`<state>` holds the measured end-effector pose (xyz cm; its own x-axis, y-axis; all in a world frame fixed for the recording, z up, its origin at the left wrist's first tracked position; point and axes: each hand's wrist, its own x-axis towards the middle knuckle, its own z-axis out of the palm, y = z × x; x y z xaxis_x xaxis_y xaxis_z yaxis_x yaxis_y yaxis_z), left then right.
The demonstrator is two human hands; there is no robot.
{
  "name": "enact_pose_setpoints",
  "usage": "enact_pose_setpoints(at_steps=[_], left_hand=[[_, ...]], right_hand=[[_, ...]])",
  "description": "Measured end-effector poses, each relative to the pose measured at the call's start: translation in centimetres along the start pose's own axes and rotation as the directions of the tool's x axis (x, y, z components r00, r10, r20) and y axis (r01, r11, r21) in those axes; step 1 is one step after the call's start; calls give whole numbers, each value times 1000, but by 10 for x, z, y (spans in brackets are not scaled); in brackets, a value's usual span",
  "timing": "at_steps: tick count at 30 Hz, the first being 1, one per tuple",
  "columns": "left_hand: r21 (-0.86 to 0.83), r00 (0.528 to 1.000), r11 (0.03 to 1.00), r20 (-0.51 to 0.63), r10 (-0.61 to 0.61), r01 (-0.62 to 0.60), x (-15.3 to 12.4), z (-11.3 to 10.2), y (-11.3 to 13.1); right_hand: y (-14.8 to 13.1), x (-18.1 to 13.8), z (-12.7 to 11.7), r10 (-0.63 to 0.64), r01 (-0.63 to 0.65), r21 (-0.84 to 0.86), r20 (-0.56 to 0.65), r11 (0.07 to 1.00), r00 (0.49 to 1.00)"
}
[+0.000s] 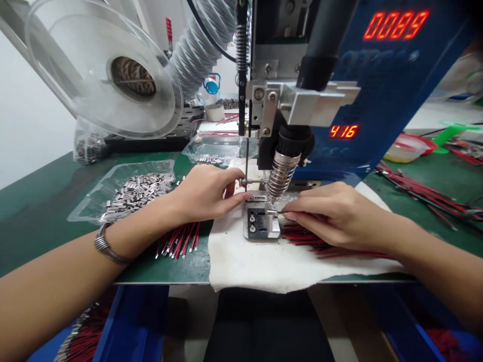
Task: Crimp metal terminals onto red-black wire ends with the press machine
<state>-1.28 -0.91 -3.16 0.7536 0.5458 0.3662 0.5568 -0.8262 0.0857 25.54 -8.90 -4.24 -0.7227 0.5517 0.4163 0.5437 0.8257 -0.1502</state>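
At a blue machine [377, 100] whose lit displays [396, 25] read 0089 and 416, we pinch a thin wire [281, 212] in the narrow grip of our right hand [332, 213], at three o'clock of the dark fixture [258, 218]. The wire's tip points at the fixture, just below a spring-wrapped nozzle [283, 173]. At ten o'clock, our left hand [211, 193] holds thumb and forefinger apart; we cannot tell whether they touch the fixture. Red wires [320, 246] lie toward four o'clock on white cloth [245, 264]; a clear tray [81, 215] of metal pieces [138, 193] sits between nine and ten on the green surface [181, 274].
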Motion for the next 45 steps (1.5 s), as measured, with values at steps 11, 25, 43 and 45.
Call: enact_pose_setpoints(at_steps=[11, 25, 43, 45], left_hand=[[-34, 998, 999, 62, -15, 17, 0, -7, 4], [-88, 998, 995, 47, -41, 45, 1, -5, 8], [-110, 1000, 994, 23, 7, -4, 1, -3, 5], [-110, 1000, 994, 21, 7, -5, 2, -4, 5]], right_hand=[[0, 0, -1, -9, 9, 18, -5, 1000, 1000], [0, 2, 0, -12, 6, -64, -101, 998, 995], [-1, 1, 6, 10, -16, -55, -114, 998, 993], [-2, 1, 7, 25, -29, -28, -134, 999, 991]])
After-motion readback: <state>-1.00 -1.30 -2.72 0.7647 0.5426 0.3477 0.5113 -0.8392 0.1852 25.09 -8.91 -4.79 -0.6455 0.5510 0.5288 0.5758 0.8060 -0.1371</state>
